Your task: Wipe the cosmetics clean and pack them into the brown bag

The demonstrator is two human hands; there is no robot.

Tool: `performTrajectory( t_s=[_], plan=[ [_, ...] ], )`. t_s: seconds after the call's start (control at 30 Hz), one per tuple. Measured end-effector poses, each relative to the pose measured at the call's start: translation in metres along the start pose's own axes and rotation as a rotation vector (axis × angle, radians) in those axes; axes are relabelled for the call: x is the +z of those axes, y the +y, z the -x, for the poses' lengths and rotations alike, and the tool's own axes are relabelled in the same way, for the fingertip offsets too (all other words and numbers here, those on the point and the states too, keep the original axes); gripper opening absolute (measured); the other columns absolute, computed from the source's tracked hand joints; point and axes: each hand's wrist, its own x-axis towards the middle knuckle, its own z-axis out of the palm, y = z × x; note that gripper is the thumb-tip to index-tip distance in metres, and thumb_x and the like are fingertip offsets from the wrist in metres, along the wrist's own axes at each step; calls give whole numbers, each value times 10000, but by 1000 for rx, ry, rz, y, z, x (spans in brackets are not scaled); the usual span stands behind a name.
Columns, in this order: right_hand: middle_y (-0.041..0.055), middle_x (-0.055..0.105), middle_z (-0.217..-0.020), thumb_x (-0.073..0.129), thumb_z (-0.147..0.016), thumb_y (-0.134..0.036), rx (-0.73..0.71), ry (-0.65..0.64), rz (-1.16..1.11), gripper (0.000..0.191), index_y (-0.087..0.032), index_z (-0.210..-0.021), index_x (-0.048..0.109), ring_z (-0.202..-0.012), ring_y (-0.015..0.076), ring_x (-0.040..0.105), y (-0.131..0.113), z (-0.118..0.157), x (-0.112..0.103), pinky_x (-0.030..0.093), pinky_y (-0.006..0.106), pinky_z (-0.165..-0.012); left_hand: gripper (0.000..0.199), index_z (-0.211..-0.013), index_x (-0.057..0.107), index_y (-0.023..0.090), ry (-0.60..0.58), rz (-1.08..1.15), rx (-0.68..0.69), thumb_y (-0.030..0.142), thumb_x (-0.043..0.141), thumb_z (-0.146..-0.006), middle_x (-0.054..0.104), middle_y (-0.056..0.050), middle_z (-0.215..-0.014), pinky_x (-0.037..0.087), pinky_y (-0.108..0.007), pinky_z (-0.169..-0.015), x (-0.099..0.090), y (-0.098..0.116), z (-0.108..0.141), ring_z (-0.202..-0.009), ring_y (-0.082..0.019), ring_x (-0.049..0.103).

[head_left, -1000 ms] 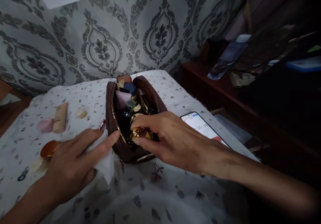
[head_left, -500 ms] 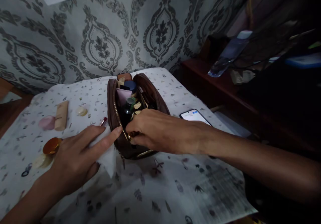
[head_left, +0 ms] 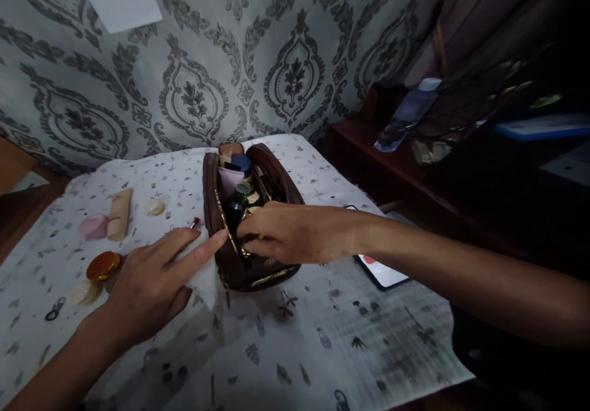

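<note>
A brown toiletry bag stands unzipped on a white printed cloth. Inside it show a dark bottle with a green-tinted cap, a blue lid, a pale pink tube and gold-coloured items. My right hand reaches into the near end with curled fingers; gold shows at the fingertips, but what they grip is hidden. My left hand is palm down with fingers spread, its index fingertip at the bag's zipped edge. White tissue shows beneath it. Just beyond its middle finger is a small red-and-silver tube.
On the left lie a beige tube, a pink round item, an amber-lidded jar and pale round pieces. A phone lies under my right forearm. A clear bottle leans on the dark red furniture.
The view has shifted slightly, and more of the phone's near end shows below my right forearm. My right hand stays in the bag; my left hand remains beside it.
</note>
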Motion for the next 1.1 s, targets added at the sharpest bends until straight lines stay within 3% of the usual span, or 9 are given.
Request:
performTrajectory(
  t_s=[0.17, 0.33, 0.43, 0.57, 0.7, 0.93, 1.1],
  plan=[
    [34, 701, -826, 540, -851, -55, 31, 73, -69, 223, -111, -967, 722, -738, 132, 597, 6, 3, 1, 389, 225, -640, 867, -1446, 403, 279, 14, 8, -3, -8, 388, -627, 579, -68, -1042, 459, -242, -606, 2, 1, 1, -909, -204, 599],
    [12, 698, -787, 630, -786, -64, 63, 41, -127, 261, -127, -1023, 719, -693, 120, 596, 6, 5, -4, 383, 208, -587, 870, -1447, 400, 276, 6, 21, -7, -15, 374, -627, 563, -72, -1062, 467, -249, -630, 4, 1, 1, -929, -203, 596],
    [-4, 688, -762, 633, -766, -38, 50, 10, -155, 249, -144, -967, 734, -672, 109, 585, 6, 4, -4, 381, 202, -585, 866, -1437, 409, 267, 4, 29, -7, -7, 377, -616, 561, -73, -1055, 457, -246, -608, 4, 1, 1, -896, -197, 596],
    [-27, 655, -688, 541, -764, 43, 18, 80, -156, 284, -158, -803, 737, -632, 87, 550, 6, -1, 6, 376, 202, -614, 857, -1442, 397, 270, -15, 33, -13, -7, 373, -632, 561, -74, -1063, 468, -246, -614, 3, 2, 1, -893, -195, 603],
    [-36, 543, -563, 492, -756, 54, 22, 55, -65, 285, -134, -643, 673, -520, 69, 443, 5, -2, 16, 303, 215, -533, 861, -1446, 396, 268, -15, 37, -16, -11, 372, -632, 566, -77, -1073, 493, -249, -646, 4, 2, 2, -952, -206, 606],
    [-25, 547, -619, 477, -814, 7, 72, 65, -27, 251, -154, -731, 650, -557, 87, 451, -1, 5, 9, 313, 224, -557, 823, -1432, 429, 261, 11, 36, -12, -14, 367, -658, 568, -76, -1061, 486, -243, -629, 5, 2, 1, -901, -194, 600],
    [-23, 559, -650, 472, -876, -53, -9, 95, -61, 239, -157, -783, 666, -595, 99, 474, -4, 13, 8, 329, 228, -594, 775, -1386, 487, 236, 36, 39, -7, -21, 371, -664, 573, -75, -1021, 447, -228, -583, 5, 4, 0, -834, -179, 585]
  ],
)
